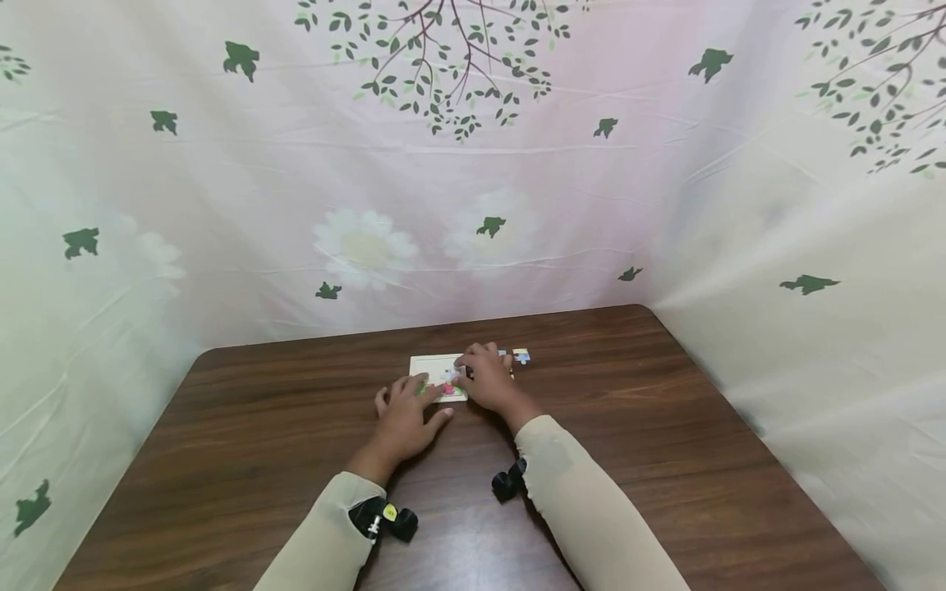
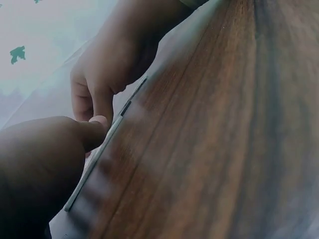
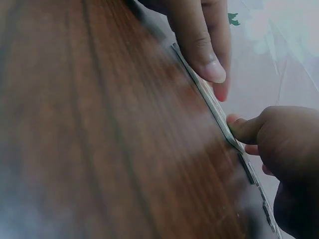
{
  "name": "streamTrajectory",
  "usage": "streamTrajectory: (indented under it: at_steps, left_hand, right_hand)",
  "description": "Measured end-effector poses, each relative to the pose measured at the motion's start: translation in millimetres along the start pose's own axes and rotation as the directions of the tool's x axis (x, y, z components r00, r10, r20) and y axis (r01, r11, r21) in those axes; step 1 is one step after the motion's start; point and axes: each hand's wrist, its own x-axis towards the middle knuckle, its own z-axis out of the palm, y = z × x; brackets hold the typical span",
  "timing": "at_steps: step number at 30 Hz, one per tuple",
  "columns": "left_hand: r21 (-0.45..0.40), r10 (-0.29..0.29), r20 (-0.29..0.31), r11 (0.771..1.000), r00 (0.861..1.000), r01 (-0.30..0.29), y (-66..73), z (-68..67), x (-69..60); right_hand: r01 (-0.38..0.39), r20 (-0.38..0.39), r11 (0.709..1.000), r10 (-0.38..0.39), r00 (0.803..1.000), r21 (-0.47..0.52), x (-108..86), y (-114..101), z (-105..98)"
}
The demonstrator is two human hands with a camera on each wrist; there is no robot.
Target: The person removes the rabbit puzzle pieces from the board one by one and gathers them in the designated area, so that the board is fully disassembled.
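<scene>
On the worktop (image 1: 702, 460), the puzzle board (image 1: 434, 361) lies at one o'clock from the spread left hand (image 1: 404, 419) and at nine from the right hand (image 1: 489, 381), whose grip I cannot tell.

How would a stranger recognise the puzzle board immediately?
On the brown table, find the right hand and left hand. Partly under them, near the far edge, is the puzzle board: a pale rectangle, larger than the jigsaw pieces at its right.

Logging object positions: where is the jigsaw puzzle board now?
In the head view, the jigsaw puzzle board lies centrally near the table's far edge, left hand at its near left corner, right hand at its right end.
</scene>
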Motion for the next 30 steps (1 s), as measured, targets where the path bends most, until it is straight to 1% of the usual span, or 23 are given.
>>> streamTrajectory:
  at_steps: [4, 9, 14, 18, 25, 30]
  left_hand:
    - [-0.001, 0.001, 0.026, 1.000, 1.000, -0.001, -1.0, 2.3, -1.4]
    - [-0.017, 0.002, 0.025, 1.000, 1.000, -0.001, -0.8, -0.6, -3.1]
    - [-0.006, 0.000, 0.025, 1.000, 1.000, 0.000, -0.3, -1.4, -2.3]
    - [0.004, -0.009, 0.023, 1.000, 1.000, 0.009, -0.5, 0.5, -1.5]
    - [0.001, -0.013, 0.029, 1.000, 0.999, 0.013, 1.5, -1.1, -0.6]
    - [0.011, -0.012, 0.028, 1.000, 1.000, 0.012, 1.5, -1.6, -0.7]
  right_hand:
    - [-0.023, 0.012, 0.999, 0.024, 1.000, -0.044, 1.3, -1.0, 1.4]
    - [-0.054, 0.048, 0.998, 0.055, 0.997, -0.036, 2.8, -5.4, 0.4]
    - [-0.080, 0.062, 0.996, 0.083, 0.995, -0.044, 4.4, -9.2, -1.0]
    - [-0.083, 0.040, 0.996, 0.083, 0.996, -0.013, 4.0, -10.3, -1.0]
    - [-0.054, -0.041, 0.998, 0.055, 0.998, 0.026, 2.6, -10.2, -1.6]
    - [-0.057, -0.051, 0.997, 0.060, 0.997, 0.056, 1.2, -12.0, -2.4]
